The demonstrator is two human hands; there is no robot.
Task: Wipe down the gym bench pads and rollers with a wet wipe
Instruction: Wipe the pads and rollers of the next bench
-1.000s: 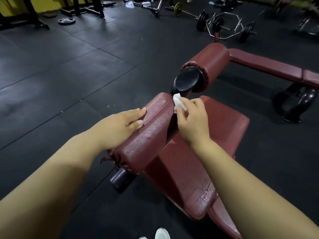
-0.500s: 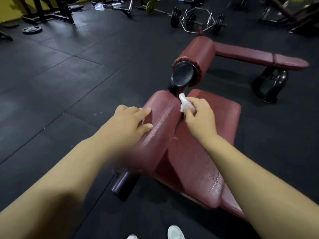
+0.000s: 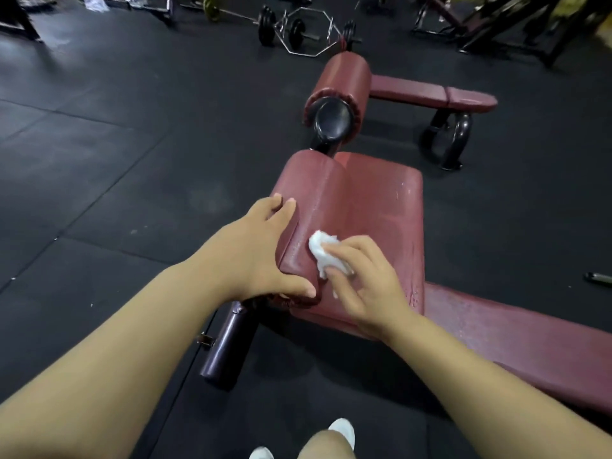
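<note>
The left hand (image 3: 261, 256) curls round the near end of the maroon roller pad (image 3: 311, 193) — thumb on its end, fingers over the outer side. Just beside it the right hand (image 3: 364, 286) pinches a crumpled white wet wipe (image 3: 326, 253) between thumb and fingers, pressed to that pad's inner slope; beyond stand a second roller (image 3: 344, 81) and a flat bench (image 3: 430, 94).

Right hand (image 3: 361, 286) presses white wipe (image 3: 326, 255) on maroon roller (image 3: 311, 207); left hand (image 3: 258, 250) grips roller end.

Roller pad (image 3: 311, 207): maroon vinyl, grained, damp sheen. Wipe (image 3: 326, 253): white crumpled cloth. Floor (image 3: 116, 167): matt black rubber.
</note>
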